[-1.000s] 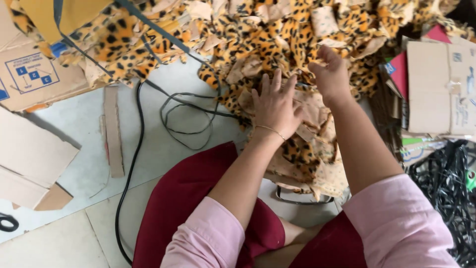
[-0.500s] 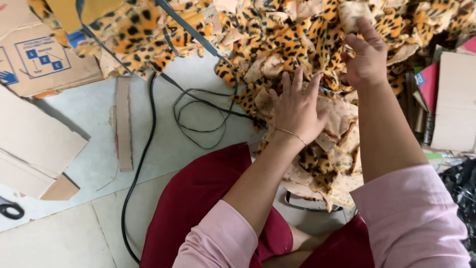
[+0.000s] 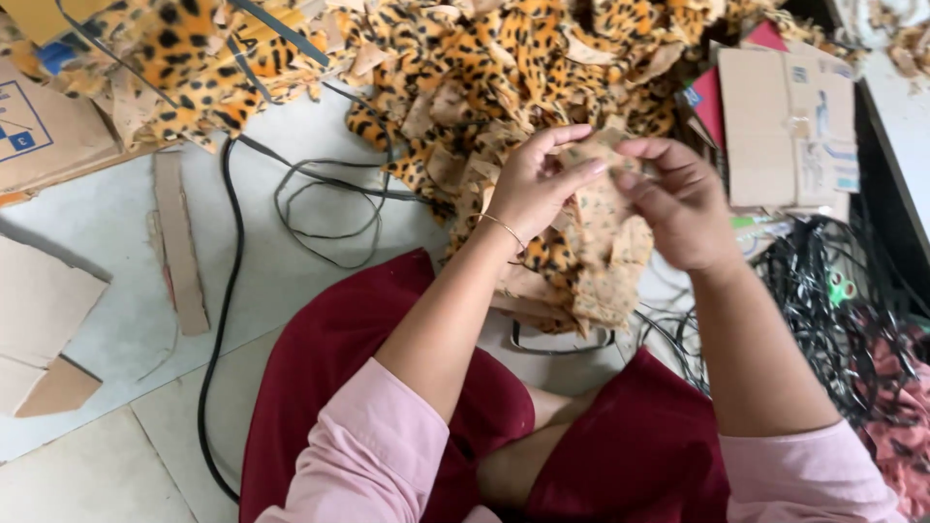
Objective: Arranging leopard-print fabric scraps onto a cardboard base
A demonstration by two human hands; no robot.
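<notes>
Leopard-print fabric piece (image 3: 596, 228) now hangs pinched between both hands, lifted clear of the pile; a second ago the left hand (image 3: 531, 186) lay flat on the heap while the right hand (image 3: 683, 208) reached up into it. So one piece has been singled out. Each grip is closed on its top edge, fingertips nearly meeting. Left of the grip, black cables (image 3: 320, 208) loop over the pale tiled floor (image 3: 107, 320) beside cardboard scraps (image 3: 179, 242). Behind it lies the fabric pile (image 3: 465, 58); right of it, a cardboard box (image 3: 790, 126).

Orange, black-spotted leopard fabric pieces (image 3: 542, 58) with tan backing, dark red skirt (image 3: 368, 387), pink sleeves (image 3: 373, 455), black cables (image 3: 228, 223), brown cardboard (image 3: 785, 116)
</notes>
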